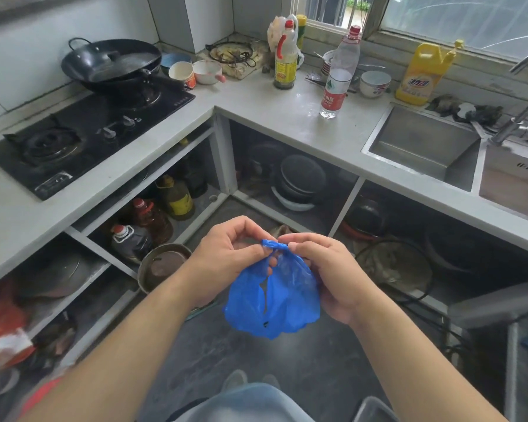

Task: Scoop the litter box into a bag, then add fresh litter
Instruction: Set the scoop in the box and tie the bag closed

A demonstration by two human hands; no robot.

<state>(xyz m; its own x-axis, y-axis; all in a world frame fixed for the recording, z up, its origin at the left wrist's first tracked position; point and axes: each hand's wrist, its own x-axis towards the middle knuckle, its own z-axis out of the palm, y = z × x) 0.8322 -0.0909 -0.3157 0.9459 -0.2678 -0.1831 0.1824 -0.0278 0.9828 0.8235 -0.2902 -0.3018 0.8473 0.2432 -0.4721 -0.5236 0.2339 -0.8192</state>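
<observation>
Knees and grey bin corner (375, 408) lowest in view, under forearms. Both hands raised mid-air over dark floor. Left hand (226, 254) and right hand (326, 269) pinch rolled top edge of blue bag (275, 300), fingertips nearly touching. Bag body hangs straight down below grip, still crumpled, mouth unopened. Rolled edge runs left-right between hands. Likely step: work mouth apart. Litter box not visible.

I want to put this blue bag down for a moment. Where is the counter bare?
Bare countertop lies at the corner, between the stove and the water bottle, and along the front edge left of the sink. The back by the window is crowded with bowls and bottles.
</observation>
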